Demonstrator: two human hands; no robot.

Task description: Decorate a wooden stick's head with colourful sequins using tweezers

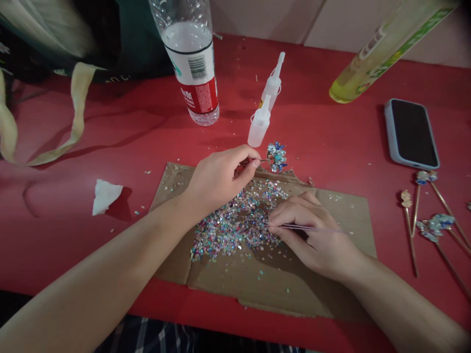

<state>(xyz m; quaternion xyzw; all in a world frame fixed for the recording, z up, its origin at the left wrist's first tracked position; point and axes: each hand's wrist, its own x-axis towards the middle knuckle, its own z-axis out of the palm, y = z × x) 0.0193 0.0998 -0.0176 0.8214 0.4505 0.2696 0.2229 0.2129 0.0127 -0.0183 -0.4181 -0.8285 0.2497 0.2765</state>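
Hairpin (275, 157): located above the far edge of the cardboard (279, 287), its blue and teal ornament clear of the sheet; thin metal stem pinched between thumb and fingers (253, 164) of the left hand (221, 179); grip closed on the stem, with the fingers curled and the end of the stem hidden inside the hand. Right hand (312, 238) holds slim metal tweezers (298, 227) in a closed, pencil-style grip; tips sit at the sequins (235, 225), and whether they have hold of a piece is too small to tell. Work surface is a glossy red table (73, 245), with a pale panel wall (265, 19) beyond its far edge; cardboard lies flat near the near edge, torn along its far side, with sequins heaped in a loose, multicoloured layer; stray flakes lie on the red surface. Near the far edge stand a clear bottle (191, 63), cut off at the top, and two small squeeze bottles (259, 126); a green can (390, 54) lies at the far right corner, partly out of view. Phone (412, 133) lies face up near the right edge; below it, further hairpins (434, 225) lie with their stems running past one another, partly cut off. Tissue (105, 196) lies left of the cardboard; dark bag (44, 39) and pale strap (77, 113) occupy the far left corner; plaid cloth (154, 336) shows below the near edge.
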